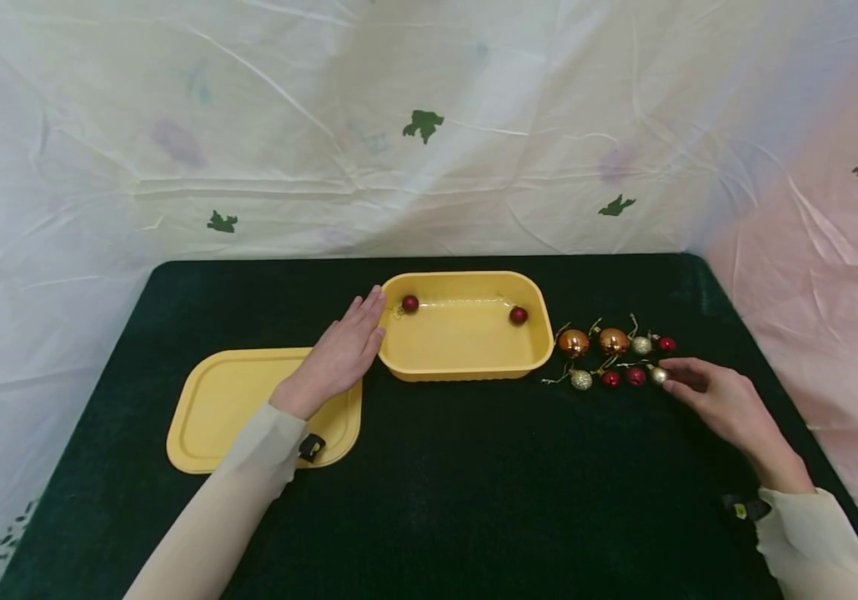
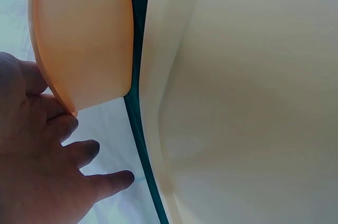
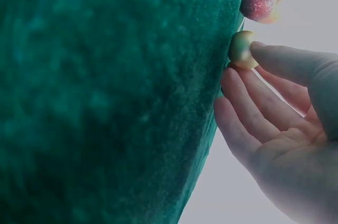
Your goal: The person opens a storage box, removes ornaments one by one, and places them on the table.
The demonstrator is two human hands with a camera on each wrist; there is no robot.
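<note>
My left hand (image 1: 338, 354) lies with straight fingers against the left rim of a yellow plastic box (image 1: 466, 373). In the left wrist view its fingers (image 2: 82, 152) are spread beside the box wall (image 2: 84, 39). Two dark red baubles lie inside, one at the left (image 1: 409, 304) and one at the right (image 1: 519, 316). On the right, my right hand (image 1: 729, 404) pinches a small smooth gold bauble (image 3: 242, 49) between thumb and fingers, low over the cloth. This bauble is the end one of the front row, beside a red glittery bauble (image 3: 259, 2).
Two copper baubles (image 1: 573, 342), glittery gold ones (image 1: 581, 380) and several red ones (image 1: 610, 378) with string loops stand in two rows right of the box. A yellow lid (image 1: 226, 408) lies under my left forearm. Dark green cloth (image 1: 459, 500) covers the table; a white curtain (image 1: 534, 192) hangs behind.
</note>
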